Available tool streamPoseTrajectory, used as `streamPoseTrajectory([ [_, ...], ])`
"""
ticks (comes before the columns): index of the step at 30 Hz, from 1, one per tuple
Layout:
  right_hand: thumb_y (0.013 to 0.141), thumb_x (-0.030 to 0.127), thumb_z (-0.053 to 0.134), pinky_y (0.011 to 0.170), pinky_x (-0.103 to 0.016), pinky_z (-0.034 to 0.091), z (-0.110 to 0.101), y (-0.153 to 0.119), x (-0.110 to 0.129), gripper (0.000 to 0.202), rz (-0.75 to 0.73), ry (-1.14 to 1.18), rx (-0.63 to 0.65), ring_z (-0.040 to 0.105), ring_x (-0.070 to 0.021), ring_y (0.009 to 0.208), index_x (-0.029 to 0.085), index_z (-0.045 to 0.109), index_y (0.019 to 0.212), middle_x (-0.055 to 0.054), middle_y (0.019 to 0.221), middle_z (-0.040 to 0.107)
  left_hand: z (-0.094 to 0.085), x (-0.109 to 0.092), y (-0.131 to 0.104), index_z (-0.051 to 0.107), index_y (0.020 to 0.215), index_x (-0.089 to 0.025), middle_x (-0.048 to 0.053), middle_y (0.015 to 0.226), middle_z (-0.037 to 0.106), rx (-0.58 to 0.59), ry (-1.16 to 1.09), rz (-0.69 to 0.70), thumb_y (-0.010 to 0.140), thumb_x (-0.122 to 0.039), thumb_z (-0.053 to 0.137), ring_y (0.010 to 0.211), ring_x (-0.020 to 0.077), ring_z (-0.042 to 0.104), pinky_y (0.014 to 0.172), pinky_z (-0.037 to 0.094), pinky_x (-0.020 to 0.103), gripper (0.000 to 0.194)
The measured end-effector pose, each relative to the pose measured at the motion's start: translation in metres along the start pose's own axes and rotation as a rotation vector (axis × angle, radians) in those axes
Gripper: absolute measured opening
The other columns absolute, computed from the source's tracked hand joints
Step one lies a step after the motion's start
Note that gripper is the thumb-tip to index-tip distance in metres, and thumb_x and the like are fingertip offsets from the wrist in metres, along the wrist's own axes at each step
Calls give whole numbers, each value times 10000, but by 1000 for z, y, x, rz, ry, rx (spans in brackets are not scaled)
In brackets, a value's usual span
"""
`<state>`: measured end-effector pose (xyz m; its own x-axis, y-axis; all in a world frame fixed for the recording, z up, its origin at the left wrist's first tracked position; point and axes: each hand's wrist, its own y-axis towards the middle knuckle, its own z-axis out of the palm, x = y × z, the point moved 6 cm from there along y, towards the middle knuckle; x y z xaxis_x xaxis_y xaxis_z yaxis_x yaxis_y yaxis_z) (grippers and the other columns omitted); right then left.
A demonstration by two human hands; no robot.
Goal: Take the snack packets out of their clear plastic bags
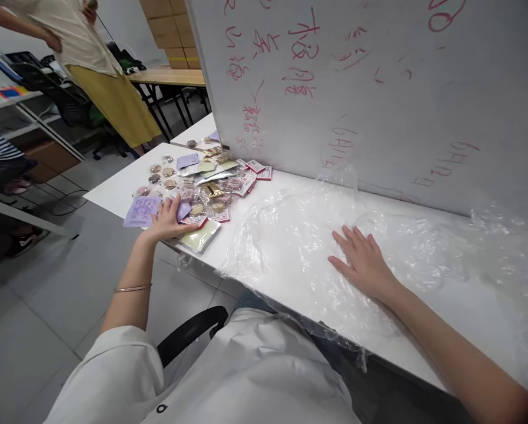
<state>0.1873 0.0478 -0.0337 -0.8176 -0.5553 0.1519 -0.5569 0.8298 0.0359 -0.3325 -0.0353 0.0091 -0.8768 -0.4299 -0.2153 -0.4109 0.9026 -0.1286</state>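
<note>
My left hand (167,220) rests with fingers spread on the near edge of a pile of small packets. Under and around it lie a purple packet (140,212), a red-and-white packet (193,222) and a pale green packet (202,237). Farther back in the pile are several clear-wrapped round pieces (169,172) and a gold packet (212,189). Over to the right, my right hand (363,262) lies flat, fingers apart, on a wide sheet of clear plastic film (290,247). The crumpled film covers much of the white table (113,182) and hangs over its front edge.
A whiteboard (378,88) with red writing stands along the table's back. A black chair armrest (193,335) is close by my left side. Beyond the table are a standing person (109,94), a wooden desk (166,76) and stacked cardboard boxes (170,26).
</note>
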Motion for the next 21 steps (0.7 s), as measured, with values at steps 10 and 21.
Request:
streamPoseTrajectory([
  [10,985,652,257,1245,-572,150,-7,1,3,717,9,17,-8,137,-312,1548,230,349,1557,-106,1657,256,24,-109,6,87,1618,-206,258,1656,114,-213,-88,-21,747,-870,472,1502,530,63,1098,115,788,1161],
  [21,992,636,267,1248,-567,161,-8,1,2,675,15,25,-15,150,-303,1547,272,339,1556,-79,1658,262,11,-172,3,343,1545,-390,83,1659,214,-124,80,520,905,-608,559,1526,409,103,1172,183,656,710],
])
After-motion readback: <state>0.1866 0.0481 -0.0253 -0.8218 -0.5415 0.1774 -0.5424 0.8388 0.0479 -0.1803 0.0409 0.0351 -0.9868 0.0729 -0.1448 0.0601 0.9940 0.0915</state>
